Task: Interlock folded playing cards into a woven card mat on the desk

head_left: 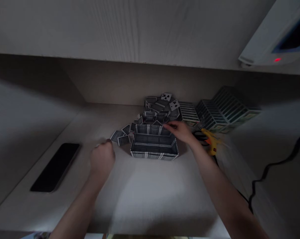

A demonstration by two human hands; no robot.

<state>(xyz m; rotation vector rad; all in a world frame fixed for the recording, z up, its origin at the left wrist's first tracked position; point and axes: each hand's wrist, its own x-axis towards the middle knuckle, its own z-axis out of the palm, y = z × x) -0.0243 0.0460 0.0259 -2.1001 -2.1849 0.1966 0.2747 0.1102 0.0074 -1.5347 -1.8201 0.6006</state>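
Observation:
An open box built from patterned cards [155, 155] sits at the middle of the table, its inside visible. My right hand [180, 131] reaches to its back right corner, fingertips pinched together beside a heap of folded cards [158, 108]; whether something small is between them is hidden. Left of the box, my left hand [104, 154] is curled closed, close to a few loose cards [123, 140]; what it holds, if anything, cannot be made out. Two cards in the heap lie face up.
A black phone [55, 167] lies at the left. Behind my right hand stand striped card structures [229, 109], with a yellow glue gun [213, 142] and black-handled scissors [200, 136] in front. A black cable runs along the right. A shelf [140, 33] overhangs the table.

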